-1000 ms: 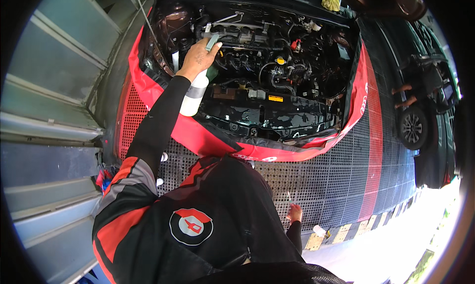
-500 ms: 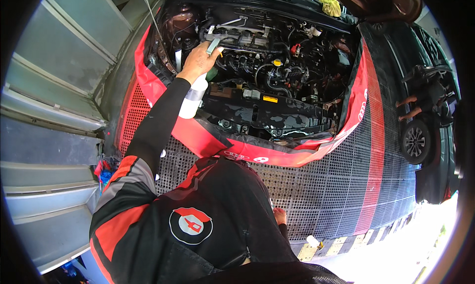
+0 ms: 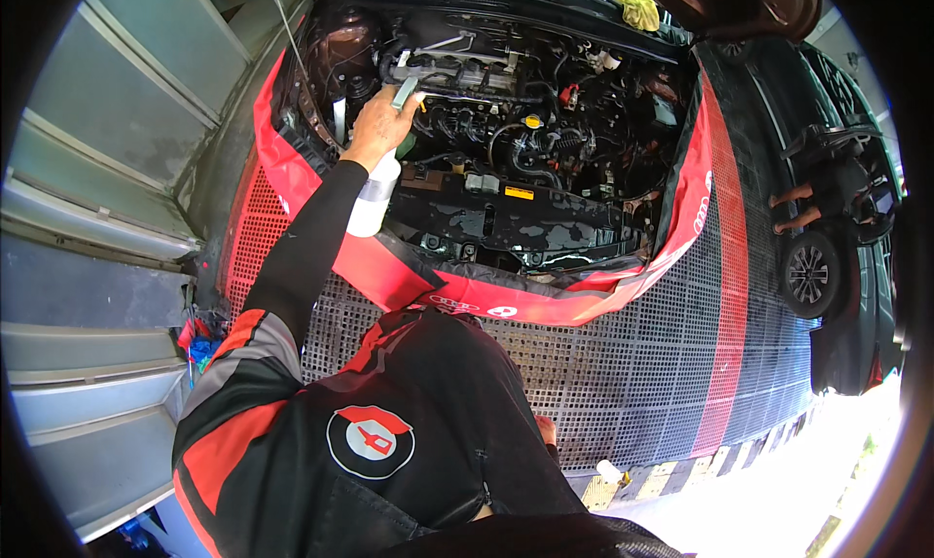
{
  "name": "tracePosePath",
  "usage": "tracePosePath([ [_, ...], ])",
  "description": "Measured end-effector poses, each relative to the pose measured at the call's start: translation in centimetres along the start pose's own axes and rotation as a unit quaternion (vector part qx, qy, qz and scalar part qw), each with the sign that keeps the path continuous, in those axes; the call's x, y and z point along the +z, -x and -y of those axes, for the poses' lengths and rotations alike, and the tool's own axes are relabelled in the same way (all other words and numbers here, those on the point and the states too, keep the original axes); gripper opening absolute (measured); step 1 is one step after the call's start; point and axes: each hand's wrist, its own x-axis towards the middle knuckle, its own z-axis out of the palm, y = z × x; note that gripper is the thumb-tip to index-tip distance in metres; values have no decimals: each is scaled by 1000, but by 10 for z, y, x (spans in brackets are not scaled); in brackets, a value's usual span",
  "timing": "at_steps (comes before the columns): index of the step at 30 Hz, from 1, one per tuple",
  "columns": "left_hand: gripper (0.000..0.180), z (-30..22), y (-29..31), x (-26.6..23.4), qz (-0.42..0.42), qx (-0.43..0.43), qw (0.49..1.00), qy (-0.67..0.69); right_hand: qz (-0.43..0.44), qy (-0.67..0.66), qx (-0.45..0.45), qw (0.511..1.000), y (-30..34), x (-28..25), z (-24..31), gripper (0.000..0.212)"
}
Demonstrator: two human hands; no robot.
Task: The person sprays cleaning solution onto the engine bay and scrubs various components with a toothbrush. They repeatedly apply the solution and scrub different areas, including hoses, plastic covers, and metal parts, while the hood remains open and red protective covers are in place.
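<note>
My left hand (image 3: 379,128) is wrapped round the neck of a white spray bottle (image 3: 374,204), whose grey-green trigger head shows above my fingers. The bottle leans over the front left edge of an open engine bay (image 3: 486,101), its nozzle end toward the engine. Any spray is too fine to make out. A red and black protective cover (image 3: 477,300) drapes round the front and sides of the bay. My right hand (image 3: 547,429) hangs low beside my body, mostly hidden behind my clothing, so its fingers cannot be read.
A yellow cloth (image 3: 634,8) lies at the back of the bay near the windscreen. Grey cabinets (image 3: 117,91) line the left. At the right, a person (image 3: 827,193) is beside a dark vehicle (image 3: 866,315). A white bottle (image 3: 609,471) lies near the striped floor edge.
The whole view has shifted slightly, with the scene sliding a little to the left. My left hand keeps its hold on the spray bottle in nearly the same place over the bay.
</note>
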Motion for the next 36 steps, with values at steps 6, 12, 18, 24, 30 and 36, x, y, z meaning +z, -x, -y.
tracePosePath([
  [6, 46, -5, -2, 11, 0, 6, 1000, 26, 14, -121, 201, 972, -34, -66, 4, 35],
  [12, 46, -11, 1, 17, -4, 52, 996, 67, 11, -62, 103, 993, -34, -55, -5, 38],
  [18, 47, -16, 4, 16, 43, 6, 995, 89, -105, -613, 158, 767, -15, 9, -14, 43],
  [24, 47, -9, 8, 20, 19, 37, 997, 62, -70, -697, 387, 599, -15, -51, 46, 16],
  [30, 52, 1, 10, 22, -26, 23, 999, 40, -78, -643, 283, 708, -20, -79, 46, 22],
  [36, 49, 6, 7, 10, -47, 22, 998, 38, -47, -478, 159, 863, -19, -15, -12, 65],
])
